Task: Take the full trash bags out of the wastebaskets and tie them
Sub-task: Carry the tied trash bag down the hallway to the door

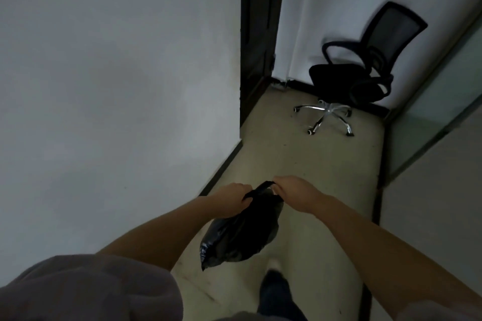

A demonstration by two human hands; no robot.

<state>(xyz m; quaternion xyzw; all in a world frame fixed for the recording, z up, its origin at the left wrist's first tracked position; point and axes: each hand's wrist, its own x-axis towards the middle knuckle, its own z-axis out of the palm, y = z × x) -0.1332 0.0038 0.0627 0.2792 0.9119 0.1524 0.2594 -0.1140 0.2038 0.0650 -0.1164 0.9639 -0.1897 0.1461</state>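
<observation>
A full black trash bag [240, 237] hangs in the air in front of me, above the pale floor. My left hand [232, 199] grips the gathered top of the bag on its left side. My right hand [294, 194] pinches the other end of the twisted bag neck [263, 187], which stretches between both hands. No wastebasket is in view.
A black mesh office chair [357, 70] on a chrome wheeled base stands at the far end of the narrow corridor. A white wall [117, 86] runs along the left, a dark door frame [257, 34] behind it, and a glass partition [438, 112] on the right. My foot [273, 289] is below the bag.
</observation>
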